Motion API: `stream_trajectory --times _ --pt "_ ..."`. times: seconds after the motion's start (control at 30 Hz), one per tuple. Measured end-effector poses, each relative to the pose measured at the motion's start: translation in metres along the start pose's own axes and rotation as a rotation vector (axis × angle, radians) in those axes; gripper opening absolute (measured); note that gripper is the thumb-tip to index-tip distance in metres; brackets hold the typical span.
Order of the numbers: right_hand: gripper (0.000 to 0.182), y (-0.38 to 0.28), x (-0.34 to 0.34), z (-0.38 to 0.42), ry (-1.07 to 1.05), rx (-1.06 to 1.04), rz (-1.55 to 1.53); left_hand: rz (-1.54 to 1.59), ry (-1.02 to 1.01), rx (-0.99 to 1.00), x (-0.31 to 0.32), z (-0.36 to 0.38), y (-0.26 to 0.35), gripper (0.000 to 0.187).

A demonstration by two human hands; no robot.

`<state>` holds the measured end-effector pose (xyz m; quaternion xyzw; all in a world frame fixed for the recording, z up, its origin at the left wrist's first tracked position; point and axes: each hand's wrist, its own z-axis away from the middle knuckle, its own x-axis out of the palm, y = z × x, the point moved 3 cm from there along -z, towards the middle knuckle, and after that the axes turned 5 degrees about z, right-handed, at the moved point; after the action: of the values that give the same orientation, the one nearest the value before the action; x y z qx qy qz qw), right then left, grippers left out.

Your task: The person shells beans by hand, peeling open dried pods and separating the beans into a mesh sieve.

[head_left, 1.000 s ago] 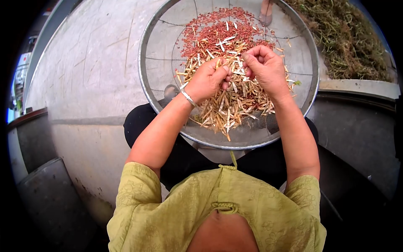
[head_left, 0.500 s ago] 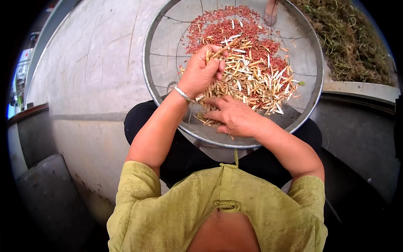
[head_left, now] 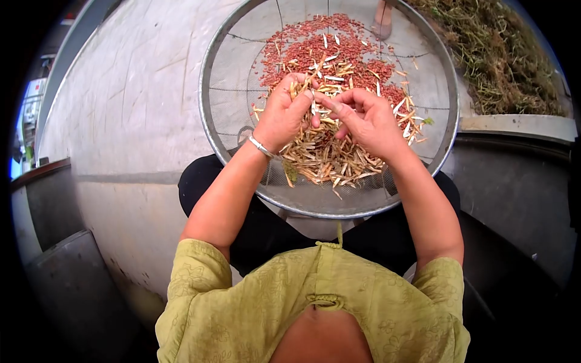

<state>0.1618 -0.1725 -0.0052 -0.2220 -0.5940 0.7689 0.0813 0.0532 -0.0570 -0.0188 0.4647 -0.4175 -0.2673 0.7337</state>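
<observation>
My left hand [head_left: 285,115], with a silver bangle on its wrist, is closed around several dry bean pods [head_left: 310,83] above a round mesh sieve [head_left: 453,109]. Thumb and fingers of my right hand [head_left: 374,126] are pinched together against the left fingertips; what they grip is too small to make out. Under both hands lies a heap of straw-coloured split pods [head_left: 330,158], some showing pale insides. Loose red beans [head_left: 318,45] are spread over the far half of the mesh.
The sieve rests over my dark-trousered knees [head_left: 203,178]. A heap of dried plants [head_left: 502,54] lies at the upper right, behind a pale ledge [head_left: 520,126]. Beyond the sieve a person's foot [head_left: 382,24] shows. Pale concrete [head_left: 133,91] extends on the left.
My right hand has lifted from the near side of the pod heap and come up to the left hand. The left hand keeps its pods and has shifted slightly.
</observation>
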Motion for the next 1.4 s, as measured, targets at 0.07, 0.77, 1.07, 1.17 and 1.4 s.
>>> stream_trajectory --times 0.07,0.77,1.07,1.17,1.4 --pt "0.028 0.004 0.005 -0.004 -0.009 0.126 -0.239 0.003 0.003 0.029 0.005 -0.002 0.0 0.013" --pt "0.029 0.004 -0.013 -0.014 0.09 -0.069 0.452 -0.087 0.073 0.208 0.001 -0.003 0.007 0.009" --pt "0.024 0.027 -0.011 0.008 -0.206 0.004 1.113 0.152 0.13 0.127 -0.022 0.0 0.016 0.012" --pt "0.026 0.02 0.015 0.02 -0.327 -0.095 0.94 0.168 0.14 0.124 -0.024 -0.003 0.014 0.026" --pt "0.015 0.02 0.036 0.027 -0.56 -0.202 0.796 0.18 0.192 0.093 -0.03 -0.003 0.013 0.031"
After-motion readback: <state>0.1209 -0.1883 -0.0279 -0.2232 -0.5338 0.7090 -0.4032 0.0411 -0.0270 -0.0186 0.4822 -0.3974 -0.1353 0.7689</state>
